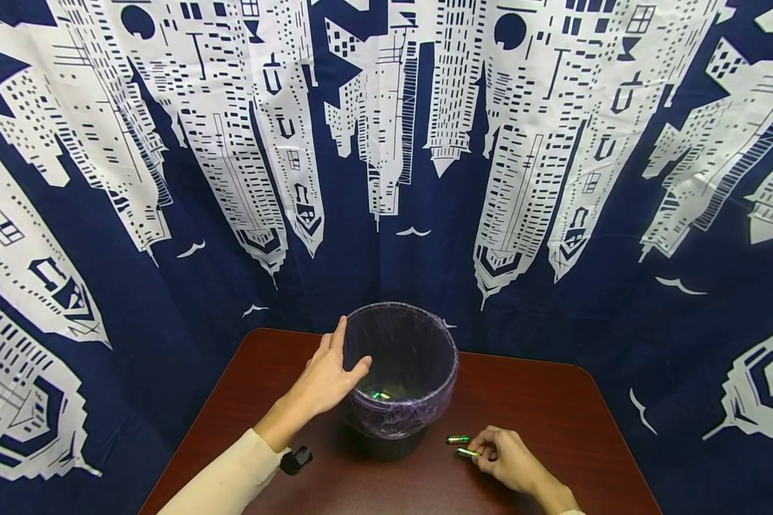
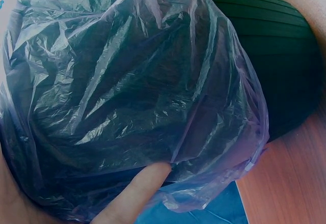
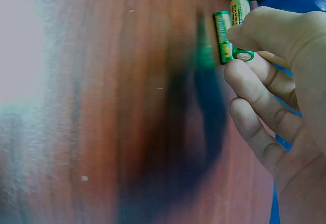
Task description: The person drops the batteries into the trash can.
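Note:
A bin [image 1: 386,447] lined with a thin purple plastic bag [image 1: 419,415] stands upright on the table. My left hand [image 1: 325,375] is at the bin's left rim, fingers extended and thumb spread out over the opening. In the left wrist view a fingertip [image 2: 153,178] lies against the crinkled bag. To the right of the bin, my right hand [image 1: 505,458] pinches a green and yellow battery [image 3: 240,9] between thumb and fingers. A second battery [image 3: 222,33] of the same look lies beside it on the table. Small green pieces [image 1: 381,395] that look like batteries show inside the bin.
The reddish-brown wooden table [image 1: 541,408] has rounded far corners. Behind and around it hangs a dark blue curtain [image 1: 373,279] printed with white buildings. A small black device [image 1: 295,460] is strapped at my left wrist.

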{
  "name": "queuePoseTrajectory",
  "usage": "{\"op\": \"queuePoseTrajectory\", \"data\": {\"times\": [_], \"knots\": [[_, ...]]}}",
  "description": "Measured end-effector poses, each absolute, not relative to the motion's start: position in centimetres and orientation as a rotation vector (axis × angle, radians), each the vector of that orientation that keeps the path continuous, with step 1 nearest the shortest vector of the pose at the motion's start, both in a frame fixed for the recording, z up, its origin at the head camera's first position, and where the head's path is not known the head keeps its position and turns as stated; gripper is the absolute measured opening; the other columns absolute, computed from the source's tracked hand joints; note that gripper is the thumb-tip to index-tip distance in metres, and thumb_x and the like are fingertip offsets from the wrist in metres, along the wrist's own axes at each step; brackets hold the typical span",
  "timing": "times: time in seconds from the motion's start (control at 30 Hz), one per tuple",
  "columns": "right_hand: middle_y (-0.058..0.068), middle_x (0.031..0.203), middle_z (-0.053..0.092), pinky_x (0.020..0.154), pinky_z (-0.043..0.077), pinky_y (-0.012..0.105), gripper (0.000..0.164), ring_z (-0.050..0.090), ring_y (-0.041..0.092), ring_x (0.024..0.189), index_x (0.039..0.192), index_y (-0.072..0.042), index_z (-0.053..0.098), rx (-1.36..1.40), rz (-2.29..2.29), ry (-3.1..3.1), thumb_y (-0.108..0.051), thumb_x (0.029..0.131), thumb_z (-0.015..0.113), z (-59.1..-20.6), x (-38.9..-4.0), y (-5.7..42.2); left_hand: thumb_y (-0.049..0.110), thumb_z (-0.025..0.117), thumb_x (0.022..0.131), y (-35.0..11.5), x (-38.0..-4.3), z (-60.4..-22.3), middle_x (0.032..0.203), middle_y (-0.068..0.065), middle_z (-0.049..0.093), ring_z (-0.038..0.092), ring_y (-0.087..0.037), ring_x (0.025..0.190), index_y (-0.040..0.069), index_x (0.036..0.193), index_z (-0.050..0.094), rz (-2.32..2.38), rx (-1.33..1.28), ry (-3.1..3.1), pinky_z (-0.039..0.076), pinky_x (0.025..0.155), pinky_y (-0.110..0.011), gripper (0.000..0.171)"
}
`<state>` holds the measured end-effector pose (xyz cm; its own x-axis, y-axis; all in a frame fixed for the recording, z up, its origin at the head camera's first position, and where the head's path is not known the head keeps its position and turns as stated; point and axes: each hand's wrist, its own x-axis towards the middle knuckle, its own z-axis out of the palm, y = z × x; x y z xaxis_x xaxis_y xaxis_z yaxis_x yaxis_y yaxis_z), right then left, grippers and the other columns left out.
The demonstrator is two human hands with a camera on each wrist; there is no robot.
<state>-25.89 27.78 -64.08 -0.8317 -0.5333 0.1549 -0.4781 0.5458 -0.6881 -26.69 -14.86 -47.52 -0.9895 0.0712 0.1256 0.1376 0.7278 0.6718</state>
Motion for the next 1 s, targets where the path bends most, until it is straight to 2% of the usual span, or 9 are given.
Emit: {"op": "queuePoseTrajectory", "data": {"times": [0.1,0.5,0.7,0.9,1.0], "knots": [[0.002,0.103,0.078,0.071,0.062,0.019,0.017,0.066,-0.006,0.085,0.105,-0.008,0.083,-0.867,-1.2,2.718,0.006,0.095,0.085,-63.2,-26.1,27.7,0.056,0.071,0.108,-14.9,-26.7,-47.6,0.178,-0.03,0.044,0.068,-0.055,0.148,0.013,0.189,0.013,-1.117,-0.167,-2.835,0.055,0.124,-0.074,0.108],[0.006,0.11,0.08,0.077,0.066,0.021,0.016,0.07,-0.002,0.088,0.114,-0.006,0.082,-0.753,-1.283,2.77,0.003,0.101,0.083,-59.0,-27.1,27.3,0.057,0.071,0.108,-15.1,-26.6,-48.0,0.177,-0.03,0.045,0.069,-0.054,0.147,0.011,0.188,0.014,-1.116,-0.175,-2.834,0.056,0.122,-0.075,0.109],[0.005,0.103,0.083,0.076,0.067,0.022,0.021,0.071,-0.002,0.085,0.114,-0.008,0.082,-0.733,-1.283,2.891,0.007,0.099,0.083,-56.9,-28.1,27.0,0.055,0.072,0.108,-15.1,-26.7,-47.8,0.177,-0.03,0.045,0.069,-0.055,0.146,0.011,0.188,0.014,-1.125,-0.18,-2.827,0.056,0.121,-0.076,0.108],[-0.005,0.095,0.082,0.075,0.067,0.023,0.027,0.071,-0.003,0.082,0.111,-0.011,0.083,-0.743,-1.285,2.996,0.009,0.094,0.086,-55.1,-28.9,26.4,0.054,0.072,0.109,-15.0,-26.6,-47.7,0.178,-0.03,0.044,0.068,-0.056,0.148,0.013,0.189,0.013,-1.129,-0.182,-2.828,0.055,0.122,-0.076,0.108],[-0.004,0.094,0.083,0.074,0.067,0.023,0.027,0.07,-0.004,0.082,0.11,-0.012,0.084,-0.78,-1.311,3.039,0.009,0.093,0.088,-54.0,-29.3,26.1,0.055,0.072,0.108,-15.0,-26.7,-47.7,0.176,-0.03,0.046,0.071,-0.055,0.143,0.012,0.188,0.014,-1.113,-0.189,-2.824,0.057,0.12,-0.075,0.108]]}}
